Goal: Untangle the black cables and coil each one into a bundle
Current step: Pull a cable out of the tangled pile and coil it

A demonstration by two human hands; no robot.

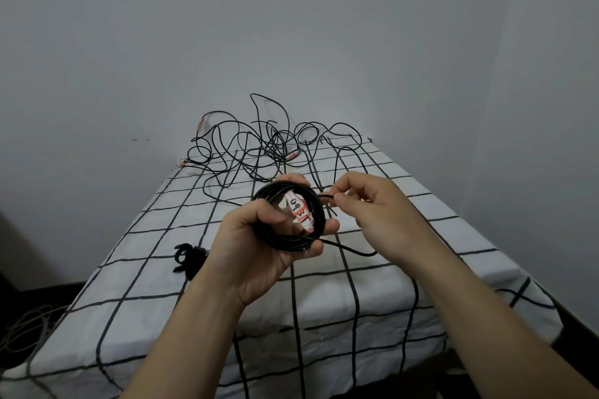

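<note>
Left hand [256, 243]: grips round coil of thin black cable [285, 242].
Right hand [372, 201]: pinches cable end [326, 195] beside coil.
Tangled black cables [259, 152]: beyond coil.

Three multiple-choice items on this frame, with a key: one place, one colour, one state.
1. Where does the cable tangle lie? A) near edge B) far end of the table C) floor
2. Colour of the label on the coil? A) white with orange bands B) blue C) green
3. The right hand is A) lying flat B) pinching a cable strand C) holding scissors
Key: B, it lies by the wall; A, white tape, orange stripes; B, thumb and forefinger nip the strand beside the coil.
</note>
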